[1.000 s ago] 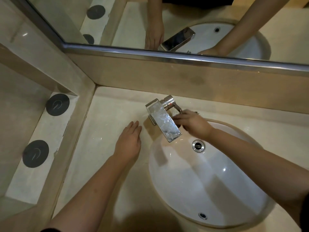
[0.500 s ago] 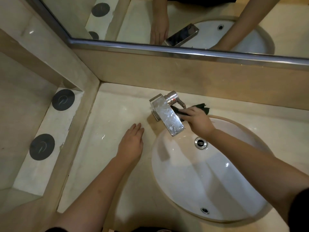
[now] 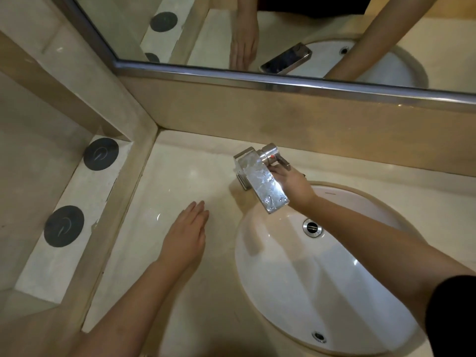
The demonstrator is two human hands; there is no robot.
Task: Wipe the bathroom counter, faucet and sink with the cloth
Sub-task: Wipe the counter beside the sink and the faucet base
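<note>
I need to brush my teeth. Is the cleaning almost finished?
Not yet. The counter shines, but I can't tell if it's wiped. The right hand is pressed against the faucet beside its handle, a dark scrap of cloth peeking out; the left hand rests flat on the counter. The sink seems left to do.

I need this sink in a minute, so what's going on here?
A person is working at the basin. Their right hand is tucked against the right side of the chrome faucet, just under its lever, with the fingers curled toward the metal; whatever it holds is hidden behind the hand. Their left hand lies flat, fingers straight, on the counter to the left of the sink. No stream of water shows at the spout.
</note>
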